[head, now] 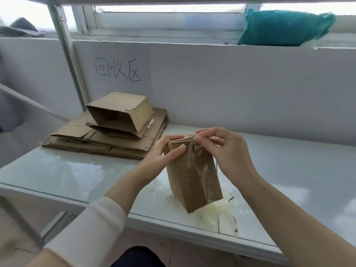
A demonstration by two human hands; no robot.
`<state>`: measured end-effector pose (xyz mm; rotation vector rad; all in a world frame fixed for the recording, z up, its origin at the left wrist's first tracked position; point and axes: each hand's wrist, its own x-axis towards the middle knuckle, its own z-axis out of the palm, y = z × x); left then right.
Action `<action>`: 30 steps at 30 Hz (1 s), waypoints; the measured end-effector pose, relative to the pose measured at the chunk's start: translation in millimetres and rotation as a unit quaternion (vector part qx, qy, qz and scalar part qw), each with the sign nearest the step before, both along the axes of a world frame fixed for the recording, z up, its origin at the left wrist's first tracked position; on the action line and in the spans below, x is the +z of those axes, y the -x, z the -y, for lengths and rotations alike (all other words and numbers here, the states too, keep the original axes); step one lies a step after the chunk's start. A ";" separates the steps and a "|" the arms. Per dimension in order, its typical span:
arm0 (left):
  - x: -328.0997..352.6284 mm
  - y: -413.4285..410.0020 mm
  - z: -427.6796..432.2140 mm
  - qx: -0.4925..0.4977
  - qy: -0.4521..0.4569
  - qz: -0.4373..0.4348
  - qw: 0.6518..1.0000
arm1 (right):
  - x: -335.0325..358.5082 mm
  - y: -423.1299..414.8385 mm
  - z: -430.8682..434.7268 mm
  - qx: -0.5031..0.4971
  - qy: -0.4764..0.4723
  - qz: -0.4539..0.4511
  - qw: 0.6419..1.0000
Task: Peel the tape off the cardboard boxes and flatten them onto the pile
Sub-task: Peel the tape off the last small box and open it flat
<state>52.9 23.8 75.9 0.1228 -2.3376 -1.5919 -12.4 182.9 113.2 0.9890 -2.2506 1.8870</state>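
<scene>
While the right hand's fingers (202,136) pinch the clear, glossy tape (200,160) at the top of the small cardboard box (189,178), the left hand (167,151) clamps that top, probably bracing it for peeling. Nearer than the box, the pale counter (77,170) is smooth; left and beyond sits the pile (107,135) of flattened corrugated boxes.

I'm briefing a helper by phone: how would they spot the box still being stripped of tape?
On the glass-topped table, right of the flattened cardboard pile, both hands grip one small box. Unlike the pile's boxes, it stands upright with clear tape on it.
</scene>
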 end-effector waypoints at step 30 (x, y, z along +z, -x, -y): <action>17.4 -17.8 62.6 -0.119 0.050 -0.013 0.992 | -4.5 5.4 63.5 0.016 0.012 -0.146 0.989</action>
